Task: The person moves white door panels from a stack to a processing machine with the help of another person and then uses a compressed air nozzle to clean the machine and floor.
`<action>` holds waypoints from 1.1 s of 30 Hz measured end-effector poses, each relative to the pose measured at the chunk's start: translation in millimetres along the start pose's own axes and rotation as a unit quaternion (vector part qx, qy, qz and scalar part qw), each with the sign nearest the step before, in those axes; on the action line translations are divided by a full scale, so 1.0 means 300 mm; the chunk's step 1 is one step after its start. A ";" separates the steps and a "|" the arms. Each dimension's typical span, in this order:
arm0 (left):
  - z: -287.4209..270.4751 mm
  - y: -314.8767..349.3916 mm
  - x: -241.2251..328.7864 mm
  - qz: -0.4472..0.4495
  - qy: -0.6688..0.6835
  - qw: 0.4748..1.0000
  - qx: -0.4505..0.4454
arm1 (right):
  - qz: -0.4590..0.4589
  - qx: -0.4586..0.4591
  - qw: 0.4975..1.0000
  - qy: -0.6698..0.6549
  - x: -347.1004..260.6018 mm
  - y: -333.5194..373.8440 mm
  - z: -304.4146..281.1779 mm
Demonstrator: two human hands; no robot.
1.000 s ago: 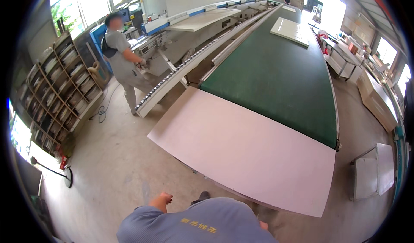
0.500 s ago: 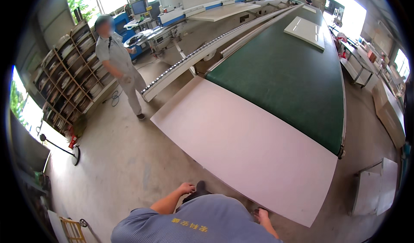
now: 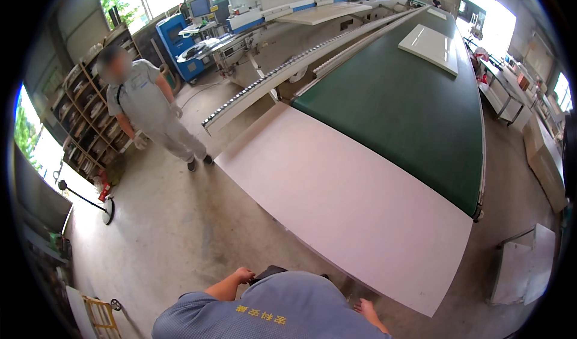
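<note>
My left hand (image 3: 243,274) hangs beside my body over the floor, its fingers loosely apart and nothing visible in it. On the other side, my right hand (image 3: 364,308) is lowered near the close edge of a large pale board (image 3: 354,201), also open and empty. A gap of floor seems to lie between that hand and the board, though I cannot tell how wide. The board lies flat against the end of a green conveyor belt (image 3: 384,110). Farther up the belt rests a white panel (image 3: 428,47).
A co-worker in grey (image 3: 147,98) with gloves stands at the left, beyond the board's far-left corner. Behind are a shelf rack (image 3: 90,116) and a blue machine (image 3: 180,44). A roller rail (image 3: 288,65) runs beside the belt. White panels (image 3: 523,264) stand at the right.
The co-worker has stepped closer and to the left, turning toward me. My left hand has shifted slightly left and down. The board stays in place.
</note>
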State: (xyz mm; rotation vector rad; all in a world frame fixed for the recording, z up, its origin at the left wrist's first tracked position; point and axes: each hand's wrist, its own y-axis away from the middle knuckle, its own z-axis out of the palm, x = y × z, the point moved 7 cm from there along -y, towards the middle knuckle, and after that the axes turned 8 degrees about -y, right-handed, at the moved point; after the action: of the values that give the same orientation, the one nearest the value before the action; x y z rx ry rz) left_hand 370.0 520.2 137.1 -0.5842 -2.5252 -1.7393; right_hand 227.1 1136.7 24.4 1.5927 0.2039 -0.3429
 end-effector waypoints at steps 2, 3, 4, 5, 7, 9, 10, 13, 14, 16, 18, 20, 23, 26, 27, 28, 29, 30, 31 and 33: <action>-0.013 0.001 -0.024 0.001 -0.021 1.000 0.001 | 0.005 0.008 1.000 -0.007 -0.020 0.040 0.033; -0.027 -0.009 -0.024 0.006 -0.024 1.000 -0.001 | 0.007 0.013 1.000 -0.010 -0.026 0.059 0.056; -0.047 -0.021 -0.024 0.010 -0.027 1.000 -0.003 | 0.007 0.013 1.000 -0.013 -0.027 0.068 0.083; -0.071 -0.032 -0.026 0.015 -0.029 0.999 -0.005 | 0.006 0.013 1.000 -0.015 -0.028 0.076 0.113; -0.127 -0.069 -0.022 0.032 0.032 0.999 -0.003 | 0.003 -0.001 1.000 -0.001 -0.031 0.093 0.190; -0.184 -0.100 -0.022 0.046 0.062 0.997 0.002 | -0.001 -0.030 0.999 0.031 -0.031 0.111 0.293; -0.208 -0.119 -0.010 0.056 0.070 0.996 0.001 | -0.021 -0.036 0.999 0.014 -0.030 0.110 0.327; -0.281 -0.141 -0.018 0.074 0.093 0.993 0.004 | -0.077 -0.053 0.996 0.008 -0.012 0.105 0.432; -0.297 -0.144 -0.034 0.073 0.097 0.993 0.009 | -0.095 -0.054 0.993 0.032 -0.019 0.128 0.467; -0.313 -0.148 -0.070 0.068 0.105 0.992 0.005 | -0.123 -0.048 0.989 0.060 -0.033 0.196 0.534; -0.309 -0.149 -0.132 0.054 0.114 0.992 -0.010 | -0.138 -0.037 0.987 0.070 -0.036 0.280 0.568; -0.299 -0.154 -0.225 0.029 0.110 0.993 -0.017 | -0.142 -0.032 0.986 0.082 -0.038 0.369 0.604; -0.268 -0.149 -0.329 -0.006 0.104 0.994 -0.031 | -0.194 -0.042 0.959 0.204 0.003 0.313 0.563; -0.270 -0.147 -0.367 -0.016 0.108 0.993 -0.044 | -0.328 -0.021 0.801 0.500 0.100 0.163 0.490; -0.273 -0.151 -0.383 -0.019 0.111 0.993 -0.045 | -0.306 0.000 0.772 0.558 0.123 0.163 0.475; -0.278 -0.157 -0.396 -0.016 0.119 0.992 -0.049 | -0.284 -0.028 0.833 0.474 0.143 0.173 0.469; -0.286 -0.167 -0.403 -0.012 0.126 0.990 -0.053 | -0.259 -0.054 0.885 0.384 0.160 0.183 0.462; -0.290 -0.176 -0.413 -0.008 0.134 0.989 -0.057 | -0.233 -0.059 0.915 0.324 0.179 0.193 0.456; -0.292 -0.186 -0.413 -0.002 0.143 0.988 -0.063 | -0.209 -0.058 0.941 0.260 0.190 0.221 0.452; -0.312 -0.205 -0.399 0.010 0.157 0.985 -0.068 | -0.165 -0.022 0.967 0.193 0.177 0.312 0.496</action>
State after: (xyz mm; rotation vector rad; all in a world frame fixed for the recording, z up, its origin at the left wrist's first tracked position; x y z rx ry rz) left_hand 444.1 381.5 90.5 -0.3063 -2.1957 -1.8411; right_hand 294.4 979.5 90.6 1.5690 0.7782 -0.2772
